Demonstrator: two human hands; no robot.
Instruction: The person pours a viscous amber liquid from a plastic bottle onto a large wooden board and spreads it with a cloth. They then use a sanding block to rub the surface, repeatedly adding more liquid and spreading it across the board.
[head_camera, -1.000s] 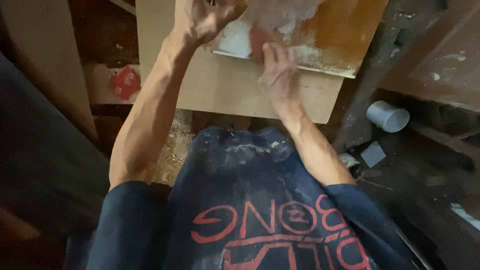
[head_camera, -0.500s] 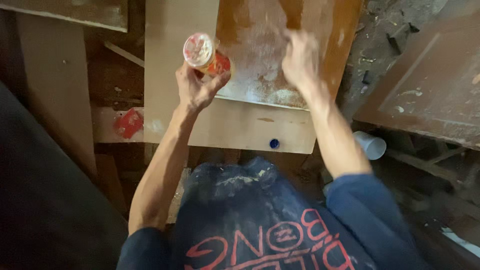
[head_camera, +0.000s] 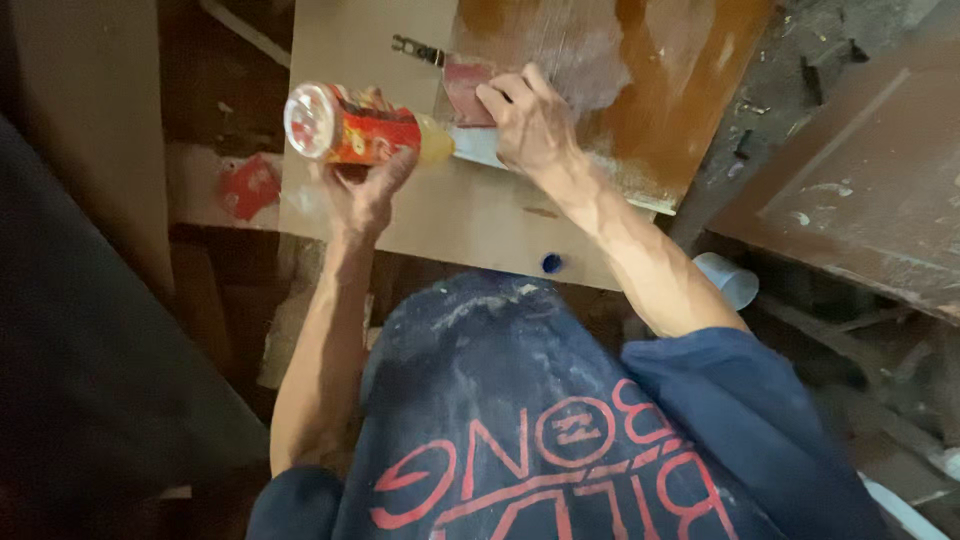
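Bottle (head_camera: 365, 127) in left hand (head_camera: 362, 195) (fingers curled)

2 hands (head_camera: 365, 190) (head_camera: 530, 125), 1 bottle (head_camera: 360, 125), 1 scraper (head_camera: 465, 85), 2 boards (head_camera: 400, 200) (head_camera: 680, 90).

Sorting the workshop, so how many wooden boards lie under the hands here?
2. A pale board below the left hand, and a brown varnished board overlapping it, under the right hand. Others may be hidden.
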